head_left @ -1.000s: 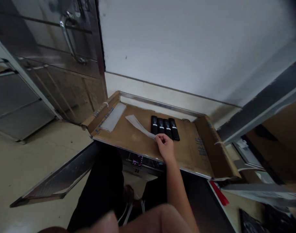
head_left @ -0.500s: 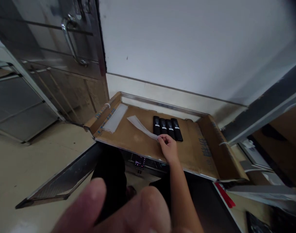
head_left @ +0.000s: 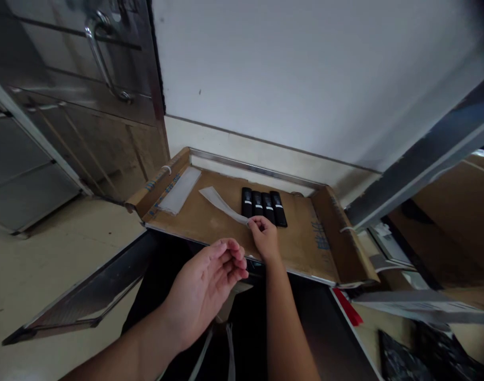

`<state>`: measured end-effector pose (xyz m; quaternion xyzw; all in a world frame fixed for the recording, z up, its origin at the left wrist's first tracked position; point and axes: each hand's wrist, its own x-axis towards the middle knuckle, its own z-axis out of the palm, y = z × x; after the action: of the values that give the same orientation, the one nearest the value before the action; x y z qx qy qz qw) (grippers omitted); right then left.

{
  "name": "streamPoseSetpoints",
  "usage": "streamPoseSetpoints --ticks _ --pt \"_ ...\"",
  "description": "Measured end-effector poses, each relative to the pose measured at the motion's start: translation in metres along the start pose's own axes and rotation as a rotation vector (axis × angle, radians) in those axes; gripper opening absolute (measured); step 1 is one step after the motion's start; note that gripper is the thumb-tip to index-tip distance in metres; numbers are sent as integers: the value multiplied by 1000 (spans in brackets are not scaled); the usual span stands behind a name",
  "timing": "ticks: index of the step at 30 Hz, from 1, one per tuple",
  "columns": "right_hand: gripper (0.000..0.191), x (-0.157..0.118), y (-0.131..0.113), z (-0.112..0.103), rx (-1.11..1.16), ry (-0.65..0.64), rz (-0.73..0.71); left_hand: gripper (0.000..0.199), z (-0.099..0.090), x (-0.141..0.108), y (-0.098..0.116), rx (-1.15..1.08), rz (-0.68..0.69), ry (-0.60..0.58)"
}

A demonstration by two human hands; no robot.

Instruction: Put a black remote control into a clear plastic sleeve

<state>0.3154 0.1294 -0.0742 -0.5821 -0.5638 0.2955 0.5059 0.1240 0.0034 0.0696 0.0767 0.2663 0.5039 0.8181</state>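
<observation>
My right hand (head_left: 263, 233) pinches the near end of a narrow translucent plastic sleeve (head_left: 222, 203), whose far end stretches left over the cardboard-lined tray (head_left: 186, 227). Close behind that hand lie several slim black oblong items (head_left: 269, 207) side by side, each with a small white label; I cannot make out their kind. My left hand (head_left: 206, 288) is raised in front of the tray's near edge, palm turned to the right, its fingers loosely curved and holding nothing. A stack of flat translucent sleeves (head_left: 180, 191) lies at the tray's left end.
Cardboard flaps rise at the left and right (head_left: 341, 233) ends of the tray. A white wall (head_left: 266, 79) stands behind it, with a metal door and handle (head_left: 102, 61) to the left. Below the left side, a dark framed panel (head_left: 87, 291) juts out. A red strip (head_left: 347, 307) hangs at right.
My left hand has moved forward from close to the camera toward the tray. The right hand keeps its pinch on the sleeve. The camera view has shifted slightly.
</observation>
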Motion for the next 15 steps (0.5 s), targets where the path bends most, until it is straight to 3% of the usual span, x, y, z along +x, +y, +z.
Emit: streamPoseSetpoints --ticks 7,10,12,15 --pt "24 0 -1 1 13 8 -12 18 -8 -2 -2 45 1 -3" --pt "23 -1 -1 1 19 11 -4 12 -11 -4 -2 136 4 -60" --pt "23 0 0 1 25 14 5 9 -7 -13 -2 239 -34 -175" --pt "23 1 2 2 24 13 1 26 7 -42 -7 403 -249 -477"
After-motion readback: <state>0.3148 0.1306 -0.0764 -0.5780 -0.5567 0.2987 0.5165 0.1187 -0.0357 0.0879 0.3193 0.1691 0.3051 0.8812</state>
